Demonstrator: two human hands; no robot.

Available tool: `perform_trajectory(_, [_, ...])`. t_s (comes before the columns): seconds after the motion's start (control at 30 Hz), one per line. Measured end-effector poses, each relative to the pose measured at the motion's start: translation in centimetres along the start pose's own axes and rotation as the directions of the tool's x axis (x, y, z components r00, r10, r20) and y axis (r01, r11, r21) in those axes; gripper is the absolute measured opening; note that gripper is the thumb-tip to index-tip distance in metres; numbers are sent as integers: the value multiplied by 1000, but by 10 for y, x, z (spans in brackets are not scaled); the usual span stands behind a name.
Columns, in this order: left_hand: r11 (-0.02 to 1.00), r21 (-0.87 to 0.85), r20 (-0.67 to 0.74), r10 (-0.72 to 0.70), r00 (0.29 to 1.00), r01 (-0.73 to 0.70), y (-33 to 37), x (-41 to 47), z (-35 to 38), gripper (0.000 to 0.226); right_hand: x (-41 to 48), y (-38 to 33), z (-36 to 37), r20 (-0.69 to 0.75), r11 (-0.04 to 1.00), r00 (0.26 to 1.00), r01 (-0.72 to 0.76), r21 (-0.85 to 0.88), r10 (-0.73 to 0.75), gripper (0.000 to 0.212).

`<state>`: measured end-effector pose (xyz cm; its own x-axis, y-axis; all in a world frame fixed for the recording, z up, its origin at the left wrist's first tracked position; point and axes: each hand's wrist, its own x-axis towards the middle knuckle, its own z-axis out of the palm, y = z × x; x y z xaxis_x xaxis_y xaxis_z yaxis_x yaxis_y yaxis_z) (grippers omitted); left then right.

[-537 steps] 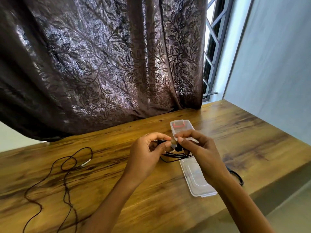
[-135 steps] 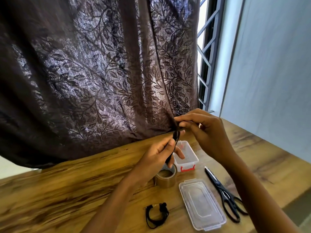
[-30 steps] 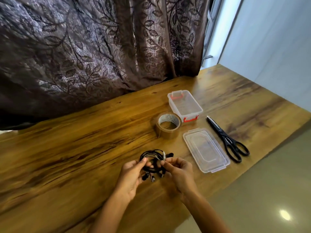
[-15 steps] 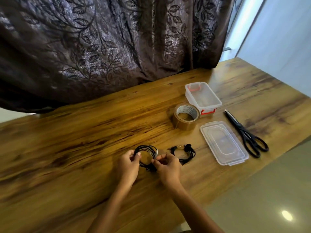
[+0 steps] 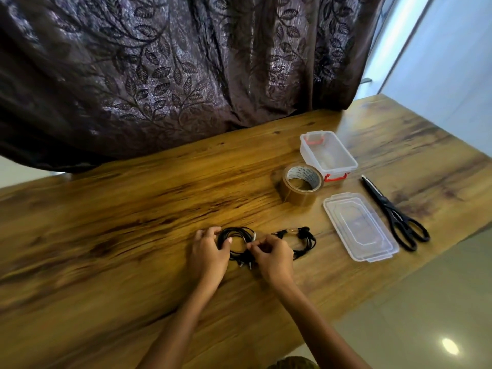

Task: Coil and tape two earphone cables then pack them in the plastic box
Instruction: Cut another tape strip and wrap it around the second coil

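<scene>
Left hand point(image 5: 206, 247) and right hand point(image 5: 271, 255) pinch the black coiled earphone cable point(image 5: 238, 239) on the wooden worktop point(image 5: 133, 209); loosening either pinch risks the loops springing open.

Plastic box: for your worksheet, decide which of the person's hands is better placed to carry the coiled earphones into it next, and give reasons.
Probably the right hand: it lies nearer the plastic box, which stands open to the right, and it already pinches the coil that the left hand steadies.

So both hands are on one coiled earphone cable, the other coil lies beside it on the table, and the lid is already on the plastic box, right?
Not quite: the lid lies flat on the table, apart from the open plastic box, as the head view shows. The rest holds: left hand and right hand are on one coiled earphone cable; the other coil lies beside it.
</scene>
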<state>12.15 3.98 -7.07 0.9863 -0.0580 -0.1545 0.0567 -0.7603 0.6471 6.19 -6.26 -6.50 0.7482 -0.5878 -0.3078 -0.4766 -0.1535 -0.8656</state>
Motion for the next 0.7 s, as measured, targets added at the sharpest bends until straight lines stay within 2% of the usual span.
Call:
perform_trajectory(0.3, [997, -82, -40, -2, 999, -1, 3, -3, -6, 27, -4, -4, -7, 13, 999, 999, 31, 35, -32, 11])
perform_trajectory(0.4, [994, -96, -62, 38, 997, -44, 9, -1, -7, 25, -3, -7, -13, 2, 993, 994, 111, 34, -111, 10])
perform_trajectory(0.53, [982, -151, -110, 98, 989, -114, 25, 3, -3, 19, 15, -11, -33, -60, 946, 951, 293, -136, -303, 3])
perform_trajectory(0.7, [969, -169, -66, 172, 983, -181, 50, 1, 1, 14, 56, -19, -71, -90, 784, 861, 406, -471, -500, 28])
